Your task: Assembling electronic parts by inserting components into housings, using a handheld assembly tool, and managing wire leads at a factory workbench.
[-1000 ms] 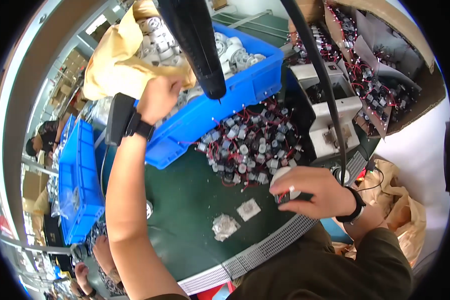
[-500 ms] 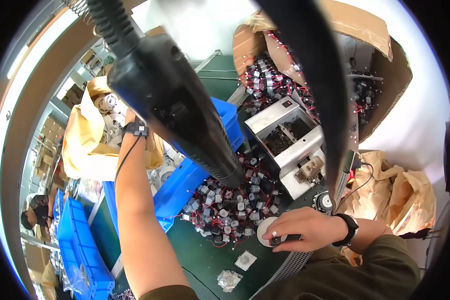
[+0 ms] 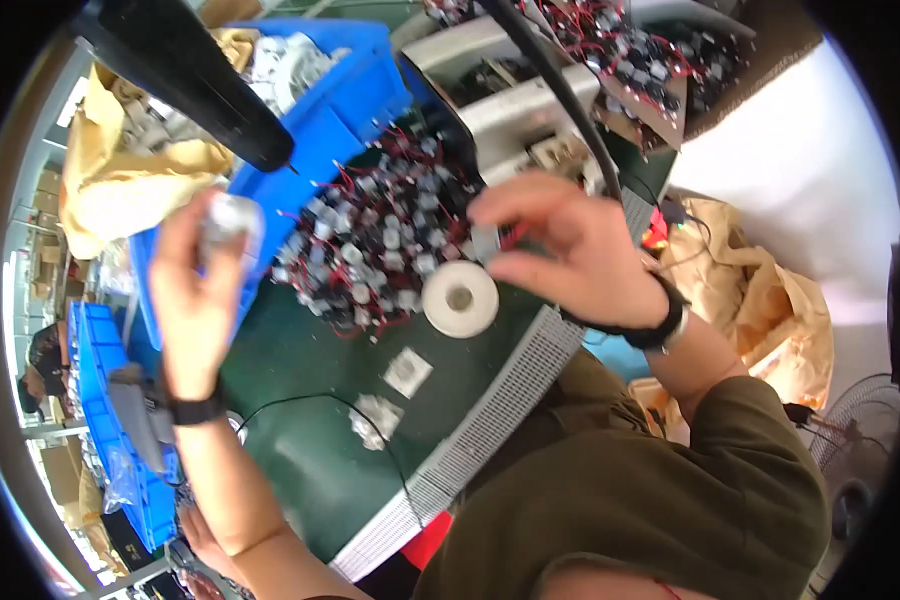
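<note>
Both my hands are up over the green bench, each closed on a small part.

My left hand [image 3: 198, 300] is raised with its fingers wrapped around a small pale part [image 3: 228, 218], which sits at my fingertips just in front of the blue bin [image 3: 355, 95]. My right hand [image 3: 570, 250] has thumb and fingers pressed together in a pinch on a tiny piece [image 3: 486, 243] too blurred for me to make out. Just below and to the left of that pinch a white tape roll [image 3: 460, 299] lies flat on the green mat [image 3: 300, 450]. Between my two hands spreads the heap of small parts with red wires [image 3: 370, 250]. Nearer my body, below the roll, lie two small grey squares [image 3: 407, 372].
</note>
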`<state>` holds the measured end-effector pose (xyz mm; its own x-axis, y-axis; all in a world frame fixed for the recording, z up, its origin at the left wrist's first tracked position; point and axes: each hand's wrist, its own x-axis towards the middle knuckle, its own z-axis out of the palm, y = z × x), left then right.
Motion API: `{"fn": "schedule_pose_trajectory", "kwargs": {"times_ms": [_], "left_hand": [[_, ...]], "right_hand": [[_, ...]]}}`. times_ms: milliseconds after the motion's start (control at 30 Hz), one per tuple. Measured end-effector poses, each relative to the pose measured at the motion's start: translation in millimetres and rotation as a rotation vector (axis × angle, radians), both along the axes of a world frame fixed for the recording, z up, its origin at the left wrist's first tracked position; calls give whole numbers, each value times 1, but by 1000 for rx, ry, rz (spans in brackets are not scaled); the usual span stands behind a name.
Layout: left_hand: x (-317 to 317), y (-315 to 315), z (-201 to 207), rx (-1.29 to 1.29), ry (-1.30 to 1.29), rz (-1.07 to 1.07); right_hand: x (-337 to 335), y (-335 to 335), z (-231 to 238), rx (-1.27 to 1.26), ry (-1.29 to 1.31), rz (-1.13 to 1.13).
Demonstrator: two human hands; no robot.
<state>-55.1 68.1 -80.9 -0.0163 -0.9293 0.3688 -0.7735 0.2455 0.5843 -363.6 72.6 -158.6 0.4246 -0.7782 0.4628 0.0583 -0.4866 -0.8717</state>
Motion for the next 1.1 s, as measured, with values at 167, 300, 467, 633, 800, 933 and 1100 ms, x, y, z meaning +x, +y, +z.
{"fn": "schedule_pose_trajectory", "kwargs": {"times_ms": [167, 300, 467, 633, 800, 933, 1100], "left_hand": [[-89, 55, -70, -64, 84, -271], [-117, 60, -118, -176, 1, -218], [-117, 63, -128, -265, -94, -177], [-111, 64, -125, -88, 236, -283], [-113, 59, -128, -210, 193, -279], [-108, 62, -132, -170, 253, -258], [-103, 68, -139, -360, 184, -197]], "right_hand": [[8, 0, 4, 240, -135, 102], [4, 8, -3, 254, -82, 143], [2, 12, -5, 283, 23, 120], [17, 9, -5, -3, 381, 102], [26, -3, -11, -480, 654, 130], [28, -4, 0, -533, 766, 227], [55, -10, 44, -353, -61, -262]]}}
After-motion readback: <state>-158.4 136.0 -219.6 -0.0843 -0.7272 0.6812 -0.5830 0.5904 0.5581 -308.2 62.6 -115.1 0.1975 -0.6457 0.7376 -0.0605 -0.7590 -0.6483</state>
